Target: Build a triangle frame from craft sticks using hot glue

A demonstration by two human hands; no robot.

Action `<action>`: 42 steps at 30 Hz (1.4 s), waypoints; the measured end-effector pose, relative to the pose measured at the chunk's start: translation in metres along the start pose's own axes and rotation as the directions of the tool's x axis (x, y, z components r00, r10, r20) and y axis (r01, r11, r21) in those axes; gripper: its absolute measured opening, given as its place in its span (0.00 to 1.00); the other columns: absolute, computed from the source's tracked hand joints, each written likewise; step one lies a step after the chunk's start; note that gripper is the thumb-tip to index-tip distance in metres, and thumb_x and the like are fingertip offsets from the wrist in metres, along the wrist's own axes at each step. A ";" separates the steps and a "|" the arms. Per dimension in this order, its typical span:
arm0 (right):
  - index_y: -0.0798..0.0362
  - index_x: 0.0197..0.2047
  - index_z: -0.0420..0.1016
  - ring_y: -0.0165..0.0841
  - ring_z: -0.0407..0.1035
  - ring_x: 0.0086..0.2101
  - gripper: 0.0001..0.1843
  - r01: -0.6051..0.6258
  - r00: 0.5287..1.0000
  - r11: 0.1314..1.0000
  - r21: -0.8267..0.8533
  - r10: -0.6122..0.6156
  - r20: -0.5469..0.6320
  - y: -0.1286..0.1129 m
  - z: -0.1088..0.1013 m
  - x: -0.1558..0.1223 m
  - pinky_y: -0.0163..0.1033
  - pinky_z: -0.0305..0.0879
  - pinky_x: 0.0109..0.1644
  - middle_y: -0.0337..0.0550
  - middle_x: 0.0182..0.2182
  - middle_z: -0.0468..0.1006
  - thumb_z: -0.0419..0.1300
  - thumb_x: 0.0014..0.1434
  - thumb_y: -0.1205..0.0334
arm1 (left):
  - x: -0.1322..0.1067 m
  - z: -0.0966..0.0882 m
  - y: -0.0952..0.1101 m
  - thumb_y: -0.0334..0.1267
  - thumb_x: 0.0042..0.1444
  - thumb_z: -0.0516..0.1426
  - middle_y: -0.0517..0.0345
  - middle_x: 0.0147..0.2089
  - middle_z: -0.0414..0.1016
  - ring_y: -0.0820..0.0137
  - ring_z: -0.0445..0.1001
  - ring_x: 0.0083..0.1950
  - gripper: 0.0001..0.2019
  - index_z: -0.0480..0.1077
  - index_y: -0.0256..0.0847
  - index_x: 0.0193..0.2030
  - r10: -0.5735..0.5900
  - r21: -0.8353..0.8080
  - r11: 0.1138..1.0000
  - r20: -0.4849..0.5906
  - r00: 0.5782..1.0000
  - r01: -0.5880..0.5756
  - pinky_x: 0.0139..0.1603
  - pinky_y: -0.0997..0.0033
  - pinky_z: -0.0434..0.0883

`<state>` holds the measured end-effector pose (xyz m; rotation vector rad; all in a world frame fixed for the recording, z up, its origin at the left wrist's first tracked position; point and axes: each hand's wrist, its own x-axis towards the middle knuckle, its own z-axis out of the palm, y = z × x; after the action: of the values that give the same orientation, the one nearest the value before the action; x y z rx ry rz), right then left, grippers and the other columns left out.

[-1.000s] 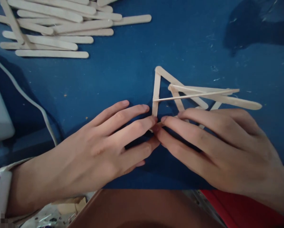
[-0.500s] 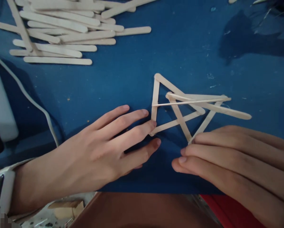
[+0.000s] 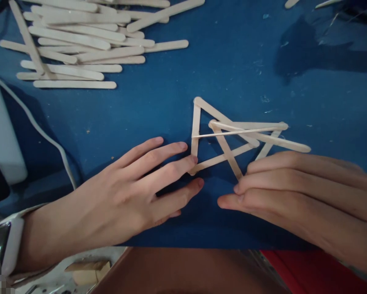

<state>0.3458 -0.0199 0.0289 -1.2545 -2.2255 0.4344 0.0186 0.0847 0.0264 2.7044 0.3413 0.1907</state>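
Note:
Two triangles made of wooden popsicle sticks lie overlapping on the blue table. My left hand [image 3: 134,188] is spread out, with one fingertip on the lower corner of the left triangle [image 3: 196,118]. At the lower corner of the right triangle [image 3: 228,153], the fingers of my right hand [image 3: 287,183] are held together and pinch it; they hide part of its right side. A stick seen edge-on [image 3: 222,133] runs between the two triangles. Another stick [image 3: 290,144] slants out past the right triangle's upper side.
A pile of loose popsicle sticks [image 3: 76,36] lies at the upper left of the blue table [image 3: 159,98]. A white cable [image 3: 45,130] and a white device [image 3: 5,134] are at the left edge. Thin dark items [image 3: 359,14] sit at the upper right.
My right hand has shifted slightly up and now covers more of the right triangle's side. The whole view has moved a little. My left hand keeps its place on the left triangle.

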 end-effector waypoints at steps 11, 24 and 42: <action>0.47 0.53 0.84 0.28 0.89 0.38 0.05 -0.159 0.987 0.855 0.494 0.143 0.070 -0.004 -0.017 0.023 0.31 0.86 0.42 0.36 0.42 0.93 0.70 0.85 0.67 | 0.002 0.000 -0.001 0.34 0.88 0.57 0.43 0.79 0.82 0.43 0.79 0.85 0.22 0.74 0.40 0.83 0.035 0.030 0.999 -0.015 0.999 -0.035 0.87 0.27 0.80; 0.49 0.43 0.87 0.21 0.60 0.11 0.13 -0.142 0.859 0.517 0.844 0.488 -0.155 0.003 -0.010 0.031 0.30 0.55 0.11 0.35 0.31 0.87 0.74 0.83 0.56 | 0.006 -0.001 -0.001 0.27 0.83 0.59 0.41 0.75 0.83 0.41 0.84 0.79 0.21 0.76 0.41 0.78 0.064 0.062 0.996 -0.043 0.997 -0.061 0.78 0.21 0.86; 0.49 0.25 0.67 0.31 0.55 0.23 0.36 0.326 0.857 0.847 0.421 -0.452 0.246 -0.005 0.006 0.004 0.47 0.49 0.26 0.31 0.22 0.65 0.65 0.89 0.49 | 0.007 -0.001 0.000 0.31 0.85 0.58 0.47 0.75 0.86 0.43 0.84 0.80 0.21 0.80 0.42 0.79 0.048 0.090 0.995 -0.035 0.998 -0.044 0.81 0.27 0.86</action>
<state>0.3371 -0.0190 0.0275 -0.5288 -2.4516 0.9029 0.0247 0.0867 0.0275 2.8016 0.3052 0.2440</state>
